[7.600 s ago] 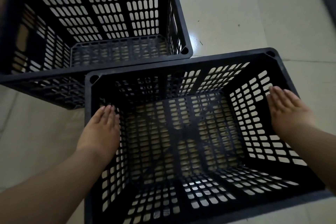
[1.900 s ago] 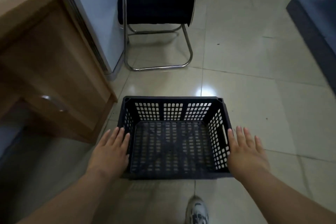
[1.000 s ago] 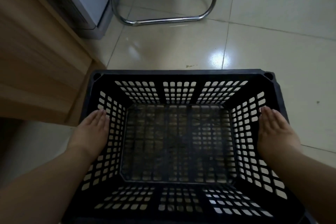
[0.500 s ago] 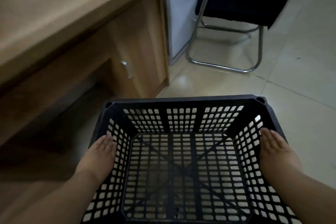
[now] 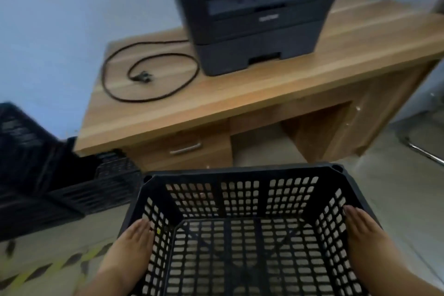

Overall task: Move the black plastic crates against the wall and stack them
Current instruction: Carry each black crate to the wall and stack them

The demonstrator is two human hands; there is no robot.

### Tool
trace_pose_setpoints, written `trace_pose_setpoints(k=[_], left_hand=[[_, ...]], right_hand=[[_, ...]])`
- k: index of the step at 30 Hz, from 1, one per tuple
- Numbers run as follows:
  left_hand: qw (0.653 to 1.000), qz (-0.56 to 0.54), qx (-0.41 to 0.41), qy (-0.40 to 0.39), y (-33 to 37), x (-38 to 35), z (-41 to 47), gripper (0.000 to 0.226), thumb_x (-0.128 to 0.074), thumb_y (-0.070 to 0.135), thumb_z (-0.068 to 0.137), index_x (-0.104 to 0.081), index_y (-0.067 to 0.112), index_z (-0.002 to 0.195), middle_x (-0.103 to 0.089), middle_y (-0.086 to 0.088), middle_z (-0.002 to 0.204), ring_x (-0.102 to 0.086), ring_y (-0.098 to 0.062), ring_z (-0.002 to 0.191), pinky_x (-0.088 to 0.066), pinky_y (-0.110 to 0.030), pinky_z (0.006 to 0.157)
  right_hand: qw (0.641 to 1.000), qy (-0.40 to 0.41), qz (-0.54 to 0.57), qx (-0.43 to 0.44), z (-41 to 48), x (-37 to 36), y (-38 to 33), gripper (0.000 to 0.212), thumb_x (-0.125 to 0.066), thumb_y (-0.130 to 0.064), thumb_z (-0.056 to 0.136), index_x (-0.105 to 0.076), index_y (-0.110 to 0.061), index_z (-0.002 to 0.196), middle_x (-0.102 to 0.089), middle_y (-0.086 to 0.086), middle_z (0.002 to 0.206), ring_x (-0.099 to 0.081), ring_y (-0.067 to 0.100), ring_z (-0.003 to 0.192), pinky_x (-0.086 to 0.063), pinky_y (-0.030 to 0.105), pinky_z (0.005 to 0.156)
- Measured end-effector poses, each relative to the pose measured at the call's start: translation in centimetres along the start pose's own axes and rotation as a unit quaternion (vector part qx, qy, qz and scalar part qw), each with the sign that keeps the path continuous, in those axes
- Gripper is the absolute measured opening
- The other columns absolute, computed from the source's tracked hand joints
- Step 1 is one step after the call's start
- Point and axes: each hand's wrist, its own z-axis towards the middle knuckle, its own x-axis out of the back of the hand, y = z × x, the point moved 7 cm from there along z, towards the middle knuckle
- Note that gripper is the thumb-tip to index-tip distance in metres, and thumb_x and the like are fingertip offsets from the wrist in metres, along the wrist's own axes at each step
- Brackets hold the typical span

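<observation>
A black plastic crate (image 5: 240,175) with perforated walls is held up in front of me, its open top facing the camera. My left hand (image 5: 131,245) presses flat on its left outer wall and my right hand (image 5: 362,230) on its right outer wall. Other black crates (image 5: 48,175) stand stacked at the left against the pale blue wall (image 5: 60,19), beside the desk. The image is blurred by motion.
A wooden desk (image 5: 240,94) stands straight ahead against the wall, with a dark printer (image 5: 254,14) and a looped black cable (image 5: 149,72) on it. A chrome chair leg (image 5: 422,151) shows at the right. Yellow-black floor tape (image 5: 48,269) runs at lower left.
The view has swung left from the chair and desk side to the desk front, printer and the stacked crates. The crate stays lifted between both hands.
</observation>
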Motion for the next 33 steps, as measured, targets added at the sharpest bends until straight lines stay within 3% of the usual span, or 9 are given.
trace_pose_setpoints(k=[2, 3, 5, 7, 9, 12, 16, 23, 33], left_hand=[[0.999, -0.031, 0.019, -0.024, -3.0, -6.4, -3.4, 0.055, -0.012, 0.028, 0.102, 0.005, 0.001, 0.147, 0.007, -0.016, 0.159, 0.009, -0.032, 0.145, 0.011, -0.045, 0.115], [0.998, -0.045, 0.03, -0.035, -4.6, -9.5, -5.0, 0.055, -0.012, 0.027, 0.102, 0.005, 0.001, 0.147, 0.007, -0.017, 0.159, 0.009, -0.031, 0.146, 0.011, -0.045, 0.116], [0.995, -0.072, 0.053, -0.047, -7.8, -15.7, -8.4, 0.054, -0.011, 0.026, 0.102, 0.005, 0.001, 0.147, 0.008, -0.017, 0.158, 0.009, -0.031, 0.146, 0.011, -0.045, 0.115], [0.99, -0.1, 0.068, -0.067, -11.0, -21.7, -12.2, 0.053, -0.011, 0.024, 0.102, 0.006, 0.003, 0.147, 0.008, -0.017, 0.159, 0.009, -0.03, 0.146, 0.011, -0.045, 0.115], [0.985, -0.126, 0.08, -0.088, -14.5, -26.8, -16.0, 0.052, -0.012, 0.02, 0.102, 0.008, 0.003, 0.148, 0.008, -0.017, 0.159, 0.009, -0.03, 0.146, 0.01, -0.044, 0.116], [0.979, -0.147, 0.096, -0.102, -19.8, -32.3, -21.2, 0.052, -0.012, 0.014, 0.102, 0.01, 0.002, 0.147, 0.011, -0.017, 0.158, 0.012, -0.031, 0.145, 0.009, -0.044, 0.117], [0.975, -0.141, 0.141, -0.102, -26.7, -37.1, -26.4, 0.054, -0.015, 0.01, 0.101, 0.014, 0.004, 0.146, 0.016, -0.014, 0.158, 0.016, -0.029, 0.144, 0.01, -0.043, 0.116], [0.968, -0.093, 0.215, -0.091, -38.1, -38.2, -30.4, 0.058, -0.019, 0.009, 0.1, 0.016, 0.006, 0.146, 0.019, -0.013, 0.157, 0.018, -0.028, 0.144, 0.009, -0.044, 0.117], [0.96, -0.033, 0.274, 0.047, -57.3, -28.8, -25.7, 0.06, -0.021, 0.003, 0.098, 0.014, 0.005, 0.147, 0.015, -0.014, 0.158, 0.015, -0.025, 0.145, 0.007, -0.041, 0.116]], right_hand=[[0.996, 0.049, -0.058, 0.046, 1.5, 4.1, -7.0, 0.063, -0.031, -0.029, 0.086, -0.045, 0.022, 0.12, -0.039, 0.034, 0.137, -0.046, 0.049, 0.124, 0.014, 0.037, 0.118], [0.993, 0.065, -0.085, 0.057, 1.6, 7.0, -10.4, 0.064, -0.031, -0.029, 0.086, -0.045, 0.024, 0.119, -0.042, 0.037, 0.135, -0.046, 0.049, 0.124, 0.015, 0.037, 0.118], [0.988, 0.054, -0.126, 0.067, 1.6, 8.9, -16.8, 0.061, -0.017, -0.035, 0.099, -0.019, 0.007, 0.143, -0.013, 0.023, 0.156, -0.005, 0.04, 0.145, 0.024, 0.046, 0.112], [0.985, 0.075, -0.154, 0.006, 1.7, 13.2, -21.9, 0.057, -0.004, -0.035, 0.1, -0.029, -0.011, 0.145, -0.02, 0.002, 0.158, 0.019, 0.036, 0.143, 0.036, 0.048, 0.099], [0.979, 0.073, -0.189, 0.032, 2.4, 15.7, -28.0, 0.056, -0.005, -0.034, 0.101, -0.03, -0.009, 0.145, -0.021, 0.003, 0.158, 0.02, 0.035, 0.143, 0.027, 0.045, 0.108], [0.98, -0.014, -0.171, 0.104, 3.6, 19.8, -36.3, 0.061, -0.015, -0.039, 0.1, -0.002, -0.003, 0.148, 0.008, 0.015, 0.159, 0.013, 0.032, 0.146, 0.014, 0.044, 0.115], [0.974, 0.039, -0.186, 0.125, 4.5, 26.8, -43.4, 0.061, -0.014, -0.039, 0.1, -0.004, -0.004, 0.148, 0.008, 0.016, 0.158, 0.011, 0.032, 0.146, 0.014, 0.045, 0.115], [0.962, 0.091, -0.245, 0.08, 6.5, 39.7, -46.8, 0.058, -0.017, -0.034, 0.1, -0.002, -0.006, 0.149, 0.01, 0.016, 0.158, 0.013, 0.032, 0.146, 0.014, 0.044, 0.115], [0.964, 0.12, -0.235, -0.036, 12.1, 58.9, -38.5, 0.056, -0.014, -0.033, 0.101, -0.001, -0.009, 0.149, 0.013, 0.014, 0.158, 0.012, 0.027, 0.147, 0.01, 0.04, 0.116]])
